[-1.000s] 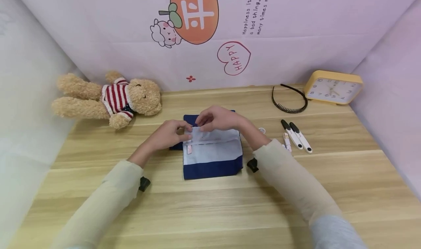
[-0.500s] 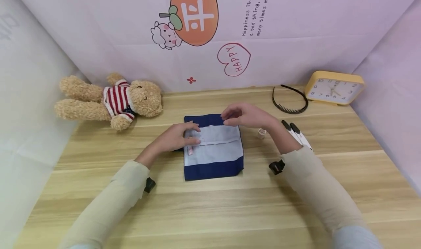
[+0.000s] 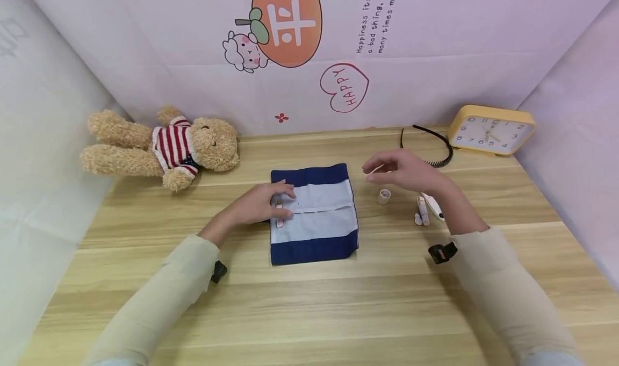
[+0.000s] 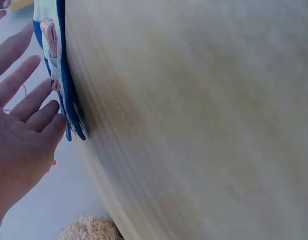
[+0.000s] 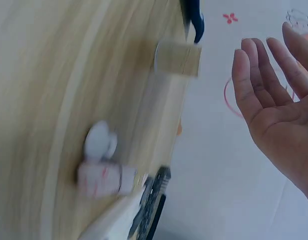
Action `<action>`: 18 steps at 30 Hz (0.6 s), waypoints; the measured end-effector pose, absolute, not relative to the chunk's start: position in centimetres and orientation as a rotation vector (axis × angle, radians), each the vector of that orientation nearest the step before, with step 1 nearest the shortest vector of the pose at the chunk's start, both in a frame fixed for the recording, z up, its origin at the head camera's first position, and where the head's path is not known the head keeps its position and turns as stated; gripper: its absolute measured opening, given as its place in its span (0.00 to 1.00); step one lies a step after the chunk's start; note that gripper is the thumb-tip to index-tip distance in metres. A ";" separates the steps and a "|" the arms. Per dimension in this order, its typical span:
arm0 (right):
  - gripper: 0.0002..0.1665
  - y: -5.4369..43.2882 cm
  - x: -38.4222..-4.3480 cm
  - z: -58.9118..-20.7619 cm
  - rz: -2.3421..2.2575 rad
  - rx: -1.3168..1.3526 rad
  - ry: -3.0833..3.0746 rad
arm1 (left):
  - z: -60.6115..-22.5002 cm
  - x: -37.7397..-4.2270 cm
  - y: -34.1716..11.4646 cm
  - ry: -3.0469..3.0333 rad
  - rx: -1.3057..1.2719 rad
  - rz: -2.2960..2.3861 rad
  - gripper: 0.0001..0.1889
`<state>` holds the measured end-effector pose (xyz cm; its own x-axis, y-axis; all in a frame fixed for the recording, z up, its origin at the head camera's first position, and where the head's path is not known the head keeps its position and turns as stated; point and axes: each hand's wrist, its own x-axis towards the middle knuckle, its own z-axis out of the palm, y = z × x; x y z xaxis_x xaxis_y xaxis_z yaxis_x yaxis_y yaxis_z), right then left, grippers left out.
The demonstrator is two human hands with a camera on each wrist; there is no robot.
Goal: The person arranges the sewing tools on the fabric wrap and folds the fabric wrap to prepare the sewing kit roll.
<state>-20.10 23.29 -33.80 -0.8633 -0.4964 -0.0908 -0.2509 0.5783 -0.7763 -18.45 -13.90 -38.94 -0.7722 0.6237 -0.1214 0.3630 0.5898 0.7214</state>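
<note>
A navy-and-pale-blue cloth case (image 3: 314,225) lies unfolded on the table. Over its left edge hovers or rests my left hand (image 3: 258,203), fingers loosely bent and holding nothing; contact with the cloth cannot be made out. Close to that thumb, a small pink-and-white bundle (image 4: 50,37) sits on the cloth under a pale strap. My right hand (image 3: 408,170) is off to the right of the case, in the air, its fingers relaxed and apart from everything. Just below it stands a small pale cylinder (image 3: 384,196), like a spool.
Right of the cylinder lie a small white item with pink marks (image 3: 423,211) and a white tool (image 3: 432,206), partly hidden by my right arm. Behind are a black headband (image 3: 442,163) and a yellow clock (image 3: 493,129). A teddy bear (image 3: 169,145) lies at the back left.
My right hand has moved from the cloth's top part rightward, away past its right edge. My left hand has shifted slightly right and stayed by the cloth's left edge.
</note>
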 end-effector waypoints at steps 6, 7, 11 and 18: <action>0.20 25.5 -19.4 -33.7 -1.169 -0.527 2.557 | -39.1 -18.5 -13.7 2.439 0.812 0.975 0.20; 0.20 25.8 -19.4 -33.8 -1.167 -0.531 2.560 | -39.1 -18.4 -13.7 2.436 0.813 0.972 0.20; 0.20 27.2 -19.1 -34.2 -1.168 -0.545 2.568 | -39.2 -18.5 -13.6 2.436 0.832 0.948 0.19; 0.23 29.2 -18.4 -35.4 -1.170 -0.505 2.513 | -39.1 -18.5 -13.5 2.426 0.829 0.918 0.18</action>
<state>-18.43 29.16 -35.39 -0.8854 -0.4435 -0.1393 -0.1789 0.6017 -0.7784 -18.54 -13.46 -39.08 -0.7361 0.6563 -0.1655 0.3822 0.6049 0.6985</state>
